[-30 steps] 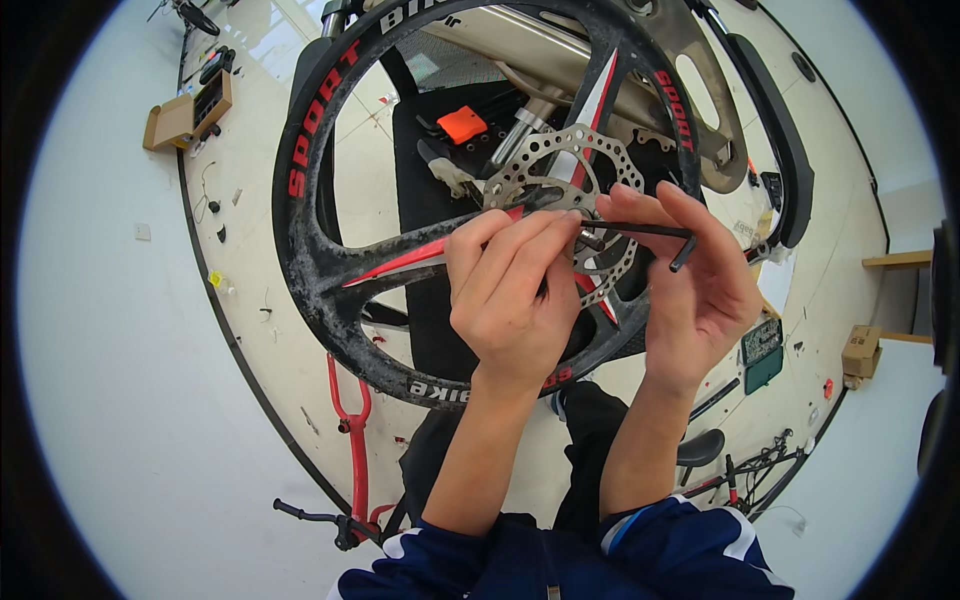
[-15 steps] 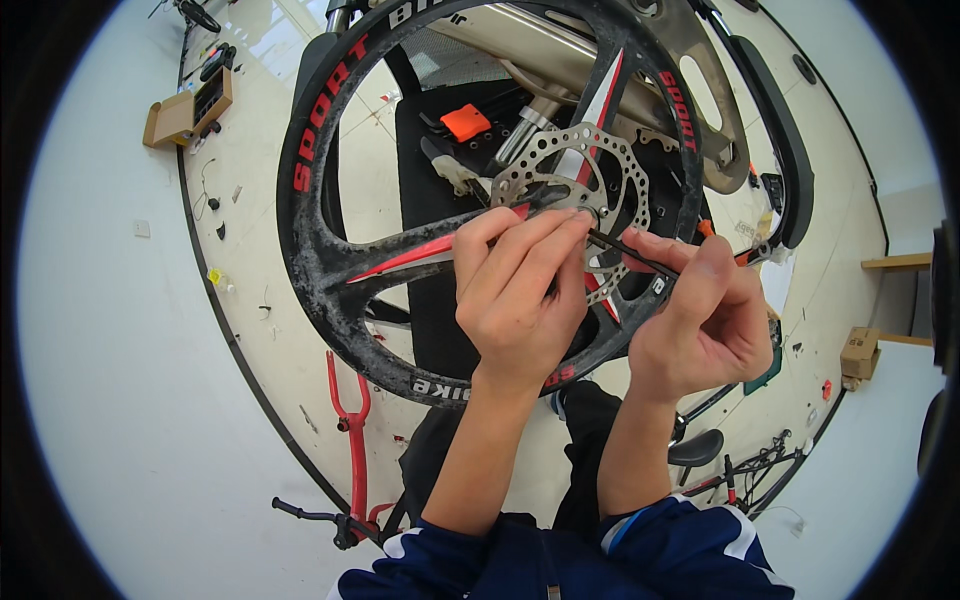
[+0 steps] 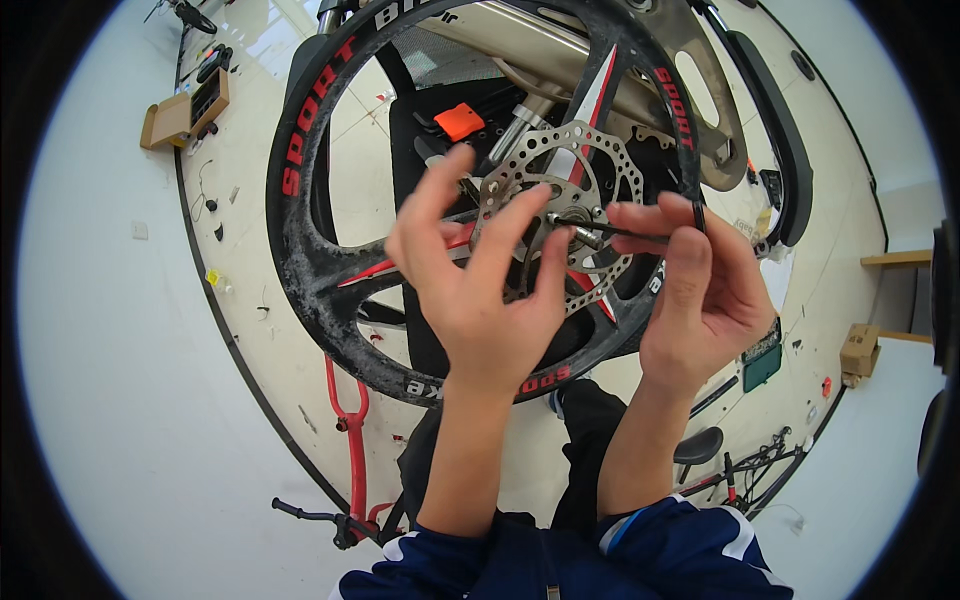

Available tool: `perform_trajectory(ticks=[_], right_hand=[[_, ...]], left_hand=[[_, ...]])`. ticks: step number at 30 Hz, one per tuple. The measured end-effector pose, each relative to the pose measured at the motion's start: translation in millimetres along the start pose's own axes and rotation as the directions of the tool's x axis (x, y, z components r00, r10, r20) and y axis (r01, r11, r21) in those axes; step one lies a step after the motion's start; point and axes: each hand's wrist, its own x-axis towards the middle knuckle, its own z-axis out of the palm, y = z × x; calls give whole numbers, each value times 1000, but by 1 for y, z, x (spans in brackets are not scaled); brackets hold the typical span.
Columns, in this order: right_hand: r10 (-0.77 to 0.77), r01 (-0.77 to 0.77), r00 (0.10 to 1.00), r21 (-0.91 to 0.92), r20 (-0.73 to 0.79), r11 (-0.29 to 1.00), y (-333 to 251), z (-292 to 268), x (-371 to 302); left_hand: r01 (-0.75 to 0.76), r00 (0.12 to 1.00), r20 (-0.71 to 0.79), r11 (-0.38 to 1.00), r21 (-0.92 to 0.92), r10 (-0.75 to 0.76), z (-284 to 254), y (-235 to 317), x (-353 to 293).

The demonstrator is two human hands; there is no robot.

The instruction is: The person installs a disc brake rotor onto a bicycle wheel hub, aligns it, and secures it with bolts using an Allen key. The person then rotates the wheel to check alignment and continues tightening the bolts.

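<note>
A black wheel (image 3: pixel 288 235) with red and white spokes lies before me, with a perforated metal brake disc (image 3: pixel 577 133) at its hub. My right hand (image 3: pixel 710 310) pinches a thin black hex key (image 3: pixel 592 227) between thumb and fingers. The key's far end meets a small bolt (image 3: pixel 553 219) on the disc; whether it sits fully in the bolt head cannot be made out. My left hand (image 3: pixel 480 315) is over the wheel, left of the bolt, fingers spread and holding nothing. Its fingers cover part of the disc and a spoke.
Behind the wheel is a greyish metal bike frame (image 3: pixel 480 38). An orange object (image 3: pixel 459 122) lies on a black surface under it. A red fork-shaped frame part (image 3: pixel 357 455) is at lower left, a saddle (image 3: pixel 697 446) at lower right, an open cardboard box (image 3: pixel 168 122) at far left.
My left hand has let go near the bolt and moved left, its fingers spreading. The hex key's end and the bolt have come into view. The wheel has shifted slightly left in the picture.
</note>
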Motion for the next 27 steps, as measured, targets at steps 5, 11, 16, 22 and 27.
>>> perform_trajectory(ticks=[5,11,16,22,27], right_hand=[[-86,91,995,-115,51,989,0,4,0],[-283,278,959,-132,-18,952,-16,-3,12],[46,267,879,-570,475,777,-18,-16,32],[44,675,537,-460,843,577,-1,-23,65],[8,794,363,-314,932,520,12,-23,74]], left_hand=[[-125,988,101,985,115,114,-3,-9,3],[-58,997,55,998,-18,59,7,-9,-2],[-42,998,36,995,-88,45,6,-14,-2],[17,993,115,983,-183,4,4,-14,2],[20,993,116,980,-200,3,3,-16,3]])
